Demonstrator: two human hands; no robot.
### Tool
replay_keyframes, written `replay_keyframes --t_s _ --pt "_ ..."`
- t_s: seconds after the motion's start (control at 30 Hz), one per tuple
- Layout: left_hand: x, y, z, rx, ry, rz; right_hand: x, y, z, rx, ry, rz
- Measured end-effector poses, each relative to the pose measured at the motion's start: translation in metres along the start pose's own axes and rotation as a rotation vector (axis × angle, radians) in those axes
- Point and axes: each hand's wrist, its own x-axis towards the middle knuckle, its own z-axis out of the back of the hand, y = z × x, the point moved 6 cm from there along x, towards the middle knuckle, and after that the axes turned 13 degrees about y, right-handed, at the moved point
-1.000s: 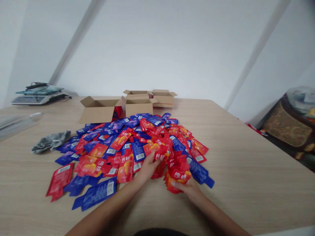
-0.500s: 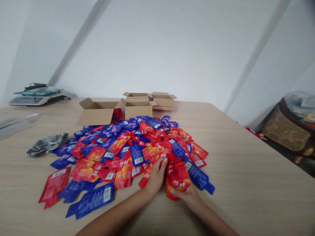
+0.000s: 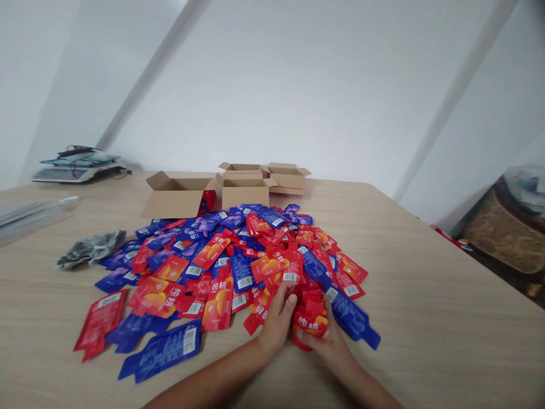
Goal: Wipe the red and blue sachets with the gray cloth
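In the head view my right hand (image 3: 330, 341) is closed around a stack of red sachets (image 3: 313, 322), thumb across the front and fingers along the right side. My left hand (image 3: 275, 324) is at the stack's left edge, its fingers bent and closed against the sachets; its fingertips are partly hidden. Just beyond the hands spreads a loose heap of red and blue sachets, among them a red one with orange fruit (image 3: 218, 301) and a blue one with a barcode (image 3: 242, 272). Another blue sachet (image 3: 351, 315) lies right beside my right hand.
Open cardboard boxes stand behind the heap, one at the left (image 3: 172, 201) and one in the middle (image 3: 244, 196). A grey cloth (image 3: 91, 249) lies left of the heap. Farther left are a scale (image 3: 79, 172) and clear plastic (image 3: 36, 218). A patterned chair (image 3: 504, 224) is beyond the table's right edge.
My left hand has drawn slightly down and closer to me, its fingers lower along the stack. The stack stays in my right hand. The whole view has shifted a little.
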Motion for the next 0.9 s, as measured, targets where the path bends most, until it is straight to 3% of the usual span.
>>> replay_keyframes --t_s 0.27,0.57,0.77,0.9 --pt "0.001 0.004 0.0 0.027 0.005 0.052 -0.003 0.006 -0.007 -0.042 0.021 -0.062" --pt "-0.008 0.002 0.0 0.077 0.028 -0.01 0.002 0.019 -0.012 0.067 0.059 0.041" --pt "-0.026 0.002 -0.02 0.029 0.254 -0.145 -0.001 0.015 -0.009 -0.039 0.025 0.02" --pt "-0.026 0.006 -0.025 0.082 0.231 -0.145 -0.006 0.015 -0.005 -0.088 -0.025 0.039"
